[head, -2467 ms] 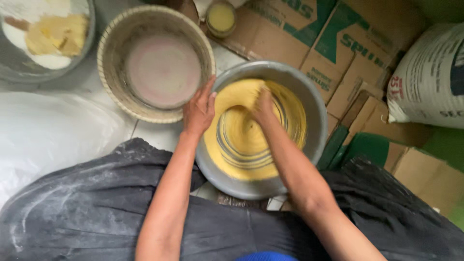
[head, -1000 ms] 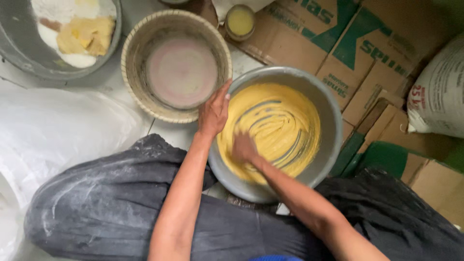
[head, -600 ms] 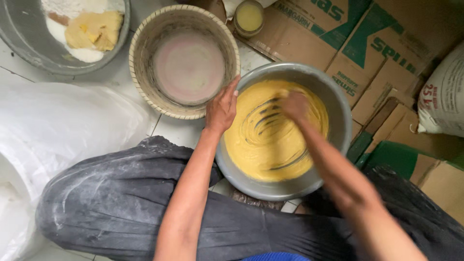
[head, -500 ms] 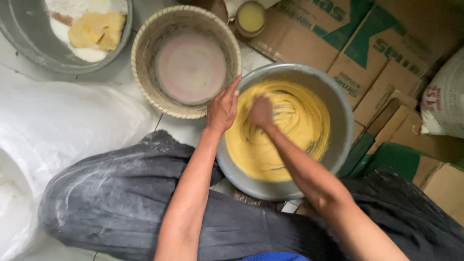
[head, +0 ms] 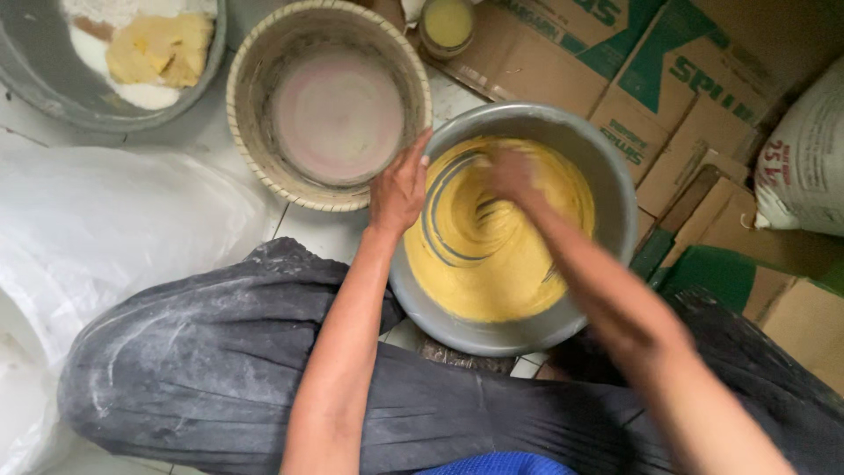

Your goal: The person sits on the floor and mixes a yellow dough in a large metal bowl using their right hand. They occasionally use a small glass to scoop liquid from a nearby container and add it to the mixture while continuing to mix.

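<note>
Counts: two metal basins, one woven basket, one small jar, several cardboard boxes, one white sack, one clear plastic sheet.

Grey metal basin, centre of frame, holds yellow batter marked with swirl grooves. Left hand grips the basin's left rim, fingers hooked over the edge. Right hand is down in the batter at the upper middle of the basin; it is motion-blurred, so cannot tell whether the fingers are spread or curled.

Woven basket, upper centre-left, round, with a pinkish disc inside, just beside the basin. Second metal basin, upper left corner, contains white flour and yellow butter lumps. Small jar, top centre, yellowish contents.

Cardboard boxes, upper right, brown with green printed lettering, flattened and stacked. White sack, right edge, with dark and red print. Clear plastic sheet, left.
</note>
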